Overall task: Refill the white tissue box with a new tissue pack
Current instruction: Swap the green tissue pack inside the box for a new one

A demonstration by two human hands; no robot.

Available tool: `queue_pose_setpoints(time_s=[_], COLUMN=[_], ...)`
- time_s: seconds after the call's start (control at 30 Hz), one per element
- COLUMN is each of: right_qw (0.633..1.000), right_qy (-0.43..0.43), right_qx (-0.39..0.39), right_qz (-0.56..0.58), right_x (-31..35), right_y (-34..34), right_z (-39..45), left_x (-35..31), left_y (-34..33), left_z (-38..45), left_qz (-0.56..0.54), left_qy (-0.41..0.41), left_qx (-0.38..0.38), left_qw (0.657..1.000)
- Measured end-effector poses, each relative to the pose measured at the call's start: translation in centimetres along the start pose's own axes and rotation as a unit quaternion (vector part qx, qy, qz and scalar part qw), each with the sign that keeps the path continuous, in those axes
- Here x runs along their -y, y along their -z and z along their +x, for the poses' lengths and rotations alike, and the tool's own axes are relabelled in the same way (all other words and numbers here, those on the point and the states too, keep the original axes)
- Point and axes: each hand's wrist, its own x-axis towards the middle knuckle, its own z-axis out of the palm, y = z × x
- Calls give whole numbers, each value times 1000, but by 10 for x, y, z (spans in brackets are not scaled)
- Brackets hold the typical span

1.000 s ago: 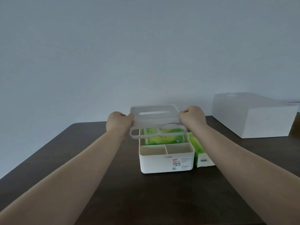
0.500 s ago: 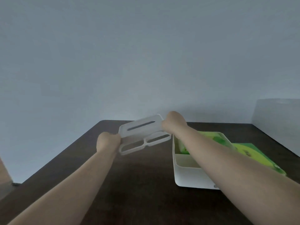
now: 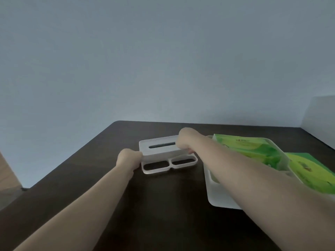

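The white lid [image 3: 159,151] of the tissue box, with a slot on top and two openings along its near edge, rests on the dark table left of the box. My left hand [image 3: 128,159] grips its left end and my right hand [image 3: 186,140] grips its right end. The open white tissue box [image 3: 217,198] stands at the right, partly hidden by my right forearm. A green tissue pack [image 3: 250,149] sits inside it. A second green tissue pack [image 3: 311,171] lies on the table just right of the box.
The dark wooden table [image 3: 163,214] runs to a rounded far left corner, with a plain wall behind. A large white box [image 3: 319,120] stands at the far right edge of view. A wooden piece of furniture [image 3: 7,176] shows at the far left.
Both hands have carried the lid off the box, moved it left and lowered it onto the table. My view has turned left, so the box now sits at the right.
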Motion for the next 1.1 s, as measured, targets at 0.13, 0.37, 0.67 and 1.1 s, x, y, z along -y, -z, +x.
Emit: queue_pose_setpoints(time_s=[0.13,0.37,0.67,1.1], right_qw=[999,966,917,940], right_qy=[6,53,-22,-190], right_qx=[-47,-190,-349,-221], right_qz=[26,165,192,177], right_x=[2,-37,-177,-258], right_y=[-4,9,19,-15], right_z=[-5,-32,-101,-131], left_x=[-8,-39,-98,-119], left_y=[-4,-2,-73,-105], left_z=[-9,-52,-128,-146], left_qz=[39,95,108,278], left_qy=[-18,-185,-270,-214], left_qx=[4,-61,110,98], left_qw=[999,976,950,931])
